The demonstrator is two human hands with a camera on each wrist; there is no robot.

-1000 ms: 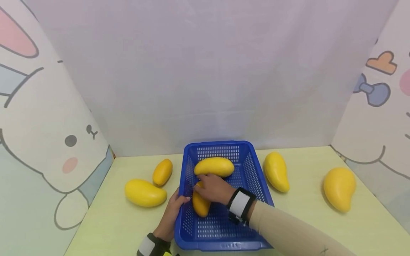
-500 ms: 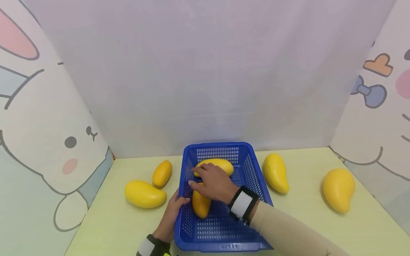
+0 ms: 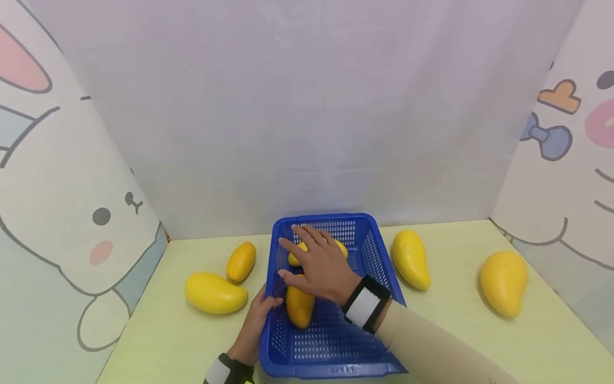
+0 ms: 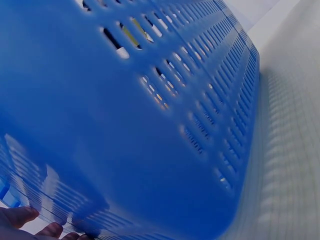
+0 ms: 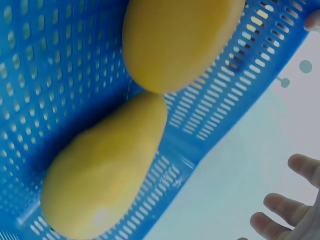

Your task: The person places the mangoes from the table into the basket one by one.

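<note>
A blue basket [image 3: 345,369] with slotted walls stands in the middle of the table, two mangoes inside. The yellow mango [image 5: 105,170] lies crosswise at its far end, partly hidden by my hand in the head view. Against the left wall is the orange-yellow mango [image 3: 300,306], whose far end is covered too. My right hand [image 3: 323,264] hovers above both, fingers spread, holding nothing; its fingertips [image 5: 280,210] show apart from the fruit in the right wrist view. My left hand [image 3: 256,320] grips the basket's left side, thumb at the rim, fingers along the outer wall.
Left of the basket lie a yellow mango [image 3: 216,293] and a smaller orange one [image 3: 241,262] on the pale yellow table [image 3: 158,330]. To the right are a yellow mango [image 3: 411,260] and a rounder one [image 3: 504,284]. A white curtain [image 3: 307,117] hangs behind.
My right hand has let go of the orange-yellow mango, lifted, and spread its fingers over the far mango. My left hand has stayed on the basket.
</note>
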